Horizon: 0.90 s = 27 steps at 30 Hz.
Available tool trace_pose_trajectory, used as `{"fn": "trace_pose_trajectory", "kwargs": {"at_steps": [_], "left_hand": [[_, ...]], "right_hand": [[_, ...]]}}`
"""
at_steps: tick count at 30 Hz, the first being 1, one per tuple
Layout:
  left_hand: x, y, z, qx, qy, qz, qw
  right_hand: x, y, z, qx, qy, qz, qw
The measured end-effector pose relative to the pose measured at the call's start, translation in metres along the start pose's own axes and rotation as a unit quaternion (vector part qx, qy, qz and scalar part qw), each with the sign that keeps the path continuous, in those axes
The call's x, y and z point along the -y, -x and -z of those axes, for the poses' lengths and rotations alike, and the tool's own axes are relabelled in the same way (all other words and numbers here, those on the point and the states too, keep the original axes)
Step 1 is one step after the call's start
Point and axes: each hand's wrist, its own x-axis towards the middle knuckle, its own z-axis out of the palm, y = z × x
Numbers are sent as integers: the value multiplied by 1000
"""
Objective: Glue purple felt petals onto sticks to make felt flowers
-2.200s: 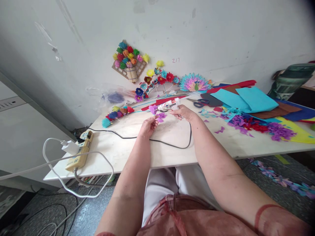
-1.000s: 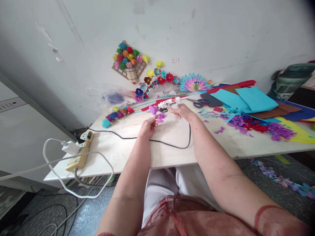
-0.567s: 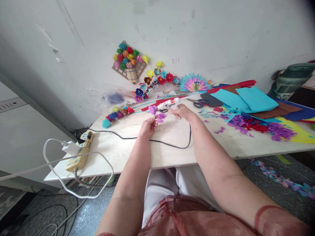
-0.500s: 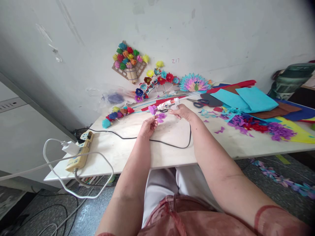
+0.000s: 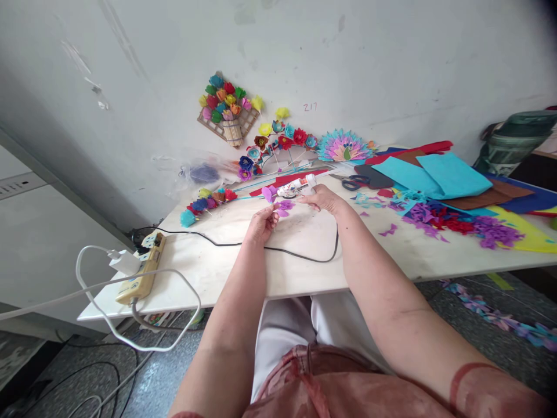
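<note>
My left hand (image 5: 263, 224) pinches a purple paper flower (image 5: 268, 195) by its thin stem, petals upward. My right hand (image 5: 322, 199) is wrapped round a white glue gun (image 5: 296, 186), its nozzle pointing left at the flower's petals. Whether the nozzle touches them I cannot tell. Just beyond my left fingers, purple paper petals (image 5: 285, 208) lie on the white table (image 5: 300, 276). A black cord (image 5: 300, 255) curves from below my right hand across the tabletop to the left.
A power strip (image 5: 141, 278) with a white charger sits at the left edge. Finished paper flowers (image 5: 209, 203) lie at the back left. Scissors (image 5: 355, 183), coloured paper sheets (image 5: 455, 174) and purple fringed paper (image 5: 498, 231) spread over the right. A paper peacock (image 5: 346, 146) leans against the wall.
The purple flower has tilted slightly and its petals sit a little differently beside the nozzle. Both hands have stayed almost in place.
</note>
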Motion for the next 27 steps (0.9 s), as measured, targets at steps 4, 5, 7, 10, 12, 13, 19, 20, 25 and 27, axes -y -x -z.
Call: {"fn": "trace_pose_trajectory", "kwargs": {"at_steps": [4,5,7,10,12,13,19,20,25,27], "left_hand": [[1,0,0,2,4,-5,1000],[1,-1,0,4,4,-4,1000],[1,-1,1,5,3,-3,1000],[1,-1,1,1,-2,-4,1000],[0,-1,0,-4,-6,-1,1000],[0,0,0,-5,-6,1,1000],[1,-1,1,0,-1,-3,1000],[2,-2,1,2,0,-3,1000],[2,-2,1,4,-3,-8,1000],[2,-1,1,5,-6,-8,1000]], "right_hand": [[-2,-1,0,-5,2,-2,1000],[-2,-1,0,-6,-1,-2,1000],[-2,-1,0,-9,-6,-1,1000],[0,0,1,-20,-20,-4,1000],[2,1,3,-25,-48,-5,999],[2,2,4,-21,-65,-6,998],[4,6,3,39,-118,-14,992],[4,6,1,46,-121,-14,992],[3,4,-9,62,-130,-6,990],[4,3,-12,65,-136,-12,988]]}}
